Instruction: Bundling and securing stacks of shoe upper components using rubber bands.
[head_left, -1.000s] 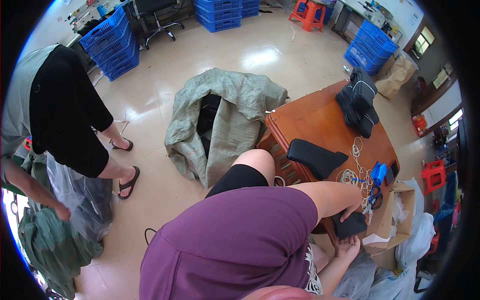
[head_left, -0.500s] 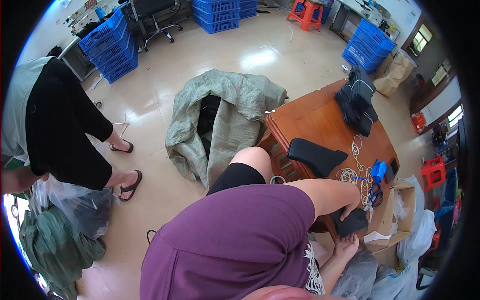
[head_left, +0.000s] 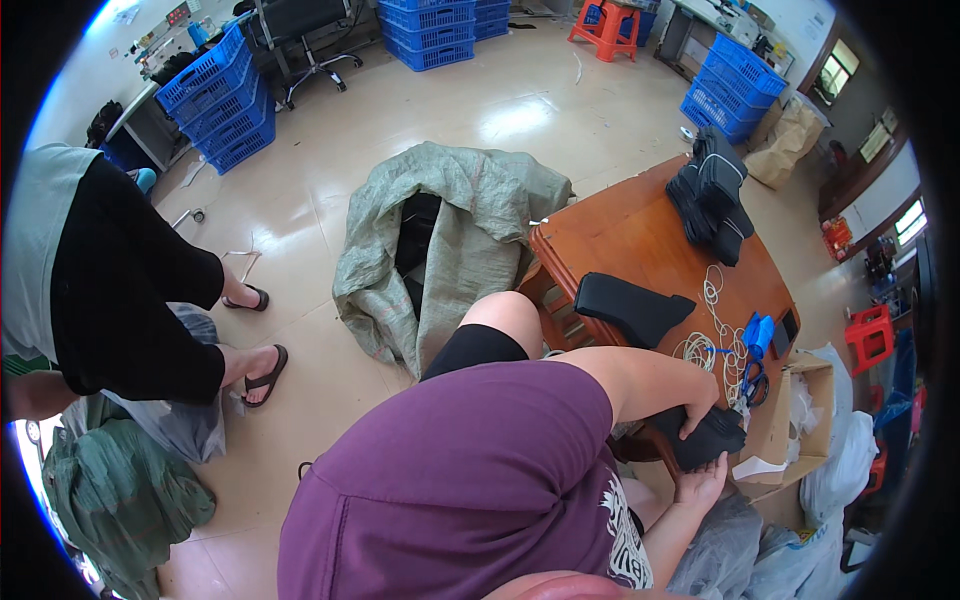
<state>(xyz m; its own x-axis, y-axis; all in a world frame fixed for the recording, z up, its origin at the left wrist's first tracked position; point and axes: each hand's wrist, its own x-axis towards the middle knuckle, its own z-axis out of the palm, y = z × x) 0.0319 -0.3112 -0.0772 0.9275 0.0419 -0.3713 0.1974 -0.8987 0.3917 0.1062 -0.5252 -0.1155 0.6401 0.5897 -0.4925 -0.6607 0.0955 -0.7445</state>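
Note:
My left hand (head_left: pixel 697 408) reaches across my purple shirt and grips a bundle of black fabric pieces (head_left: pixel 712 438) at the near corner of the brown wooden table (head_left: pixel 640 235). Just under the bundle, my right hand (head_left: pixel 700 485) is palm up with fingers spread, its fingertips at the bundle's underside. On the table lie a flat black fabric piece (head_left: pixel 632 305), a pile of white cord loops (head_left: pixel 715 345), blue-handled scissors (head_left: pixel 755 345) and a stack of black pieces (head_left: pixel 712 195) at the far end.
A grey-green woven sack (head_left: pixel 450 245) with black items inside slumps beside the table. An open cardboard box (head_left: pixel 790 420) and plastic bags sit right of my hands. Another person (head_left: pixel 110 280) in sandals stands at left. Blue crates (head_left: pixel 215 95) and stools line the room's far side.
The person at left has shifted slightly further left. My hands stay at the table corner with the black bundle, barely moving.

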